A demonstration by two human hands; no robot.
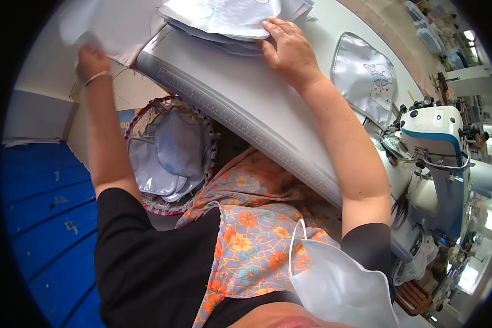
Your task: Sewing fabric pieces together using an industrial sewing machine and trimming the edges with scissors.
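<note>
At the upper left, my left hand [93, 59] is blurred by motion, its fingers closed at the edge of a pale, shiny fabric piece [123, 30]. My right hand [291, 50] grips the right edge of a stack of silvery-white fabric pieces [218, 19] on the white table. Its fingers lie over the top edge and the thumb sits lower, at the side. A single silver piece with a cartoon animal outline [364, 76] lies to the right of that hand.
A grey ruler strip [229, 115] runs along the table's near edge. Below it stands a round woven basket [209, 128] holding several silvery pieces [183, 142]. A sewing machine [434, 142] is at the right. A blue slatted surface [49, 218] lies at the lower left.
</note>
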